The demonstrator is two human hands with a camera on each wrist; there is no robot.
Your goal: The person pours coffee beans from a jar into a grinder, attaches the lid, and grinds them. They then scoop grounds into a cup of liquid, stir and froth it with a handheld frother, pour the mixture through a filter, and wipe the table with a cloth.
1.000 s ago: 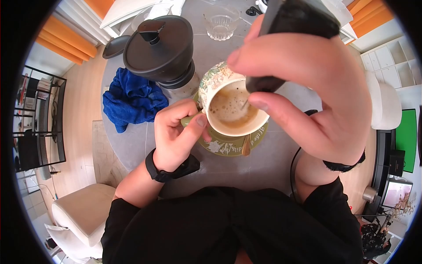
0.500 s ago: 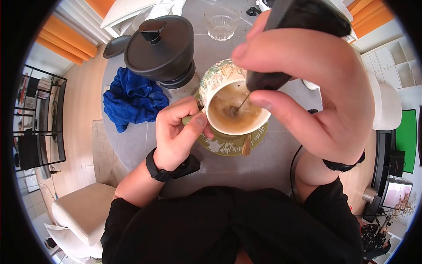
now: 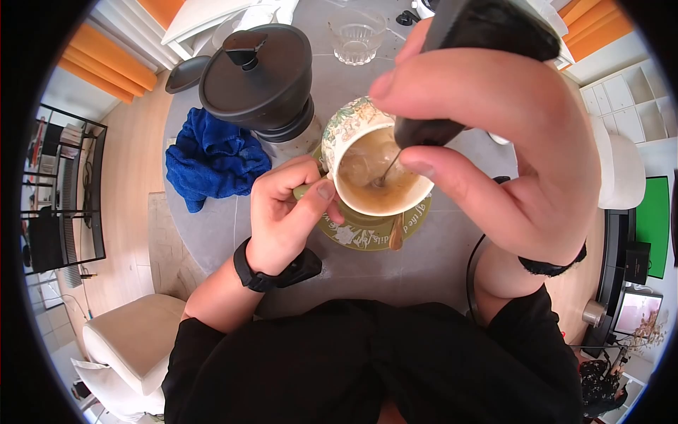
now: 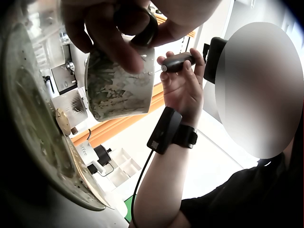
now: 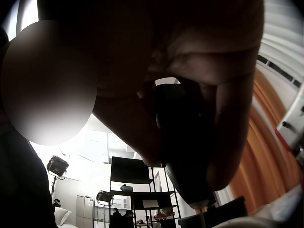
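Observation:
A patterned cup (image 3: 346, 131) of frothy light-brown drink tilts toward the head camera. My left hand (image 3: 286, 205) grips its green handle (image 3: 302, 191) with curled fingers. In the left wrist view the cup (image 4: 118, 88) is held up beside a green saucer (image 4: 28, 137). My right hand (image 3: 508, 141) pinches a black handheld milk frother (image 3: 431, 132) between thumb and fingers. From the frother a thin metal shaft runs down into the drink, where the liquid swirls; its tip is hidden under the surface. Beneath the cup in the head view lies the saucer (image 3: 360, 239) with a wooden-looking spoon (image 3: 396, 237).
A dark coffee grinder (image 3: 261, 78) stands left of the cup on the grey table (image 3: 339, 275). A crumpled blue towel (image 3: 212, 159) lies near the left edge. Behind the cup is a clear glass (image 3: 355, 42). A black cable (image 3: 472, 275) runs by the right forearm.
The right hand and frother shifted slightly up and right, then held nearly still. The frother's shaft now shows in the drink, and the calm froth has become a swirl. The left hand barely moved.

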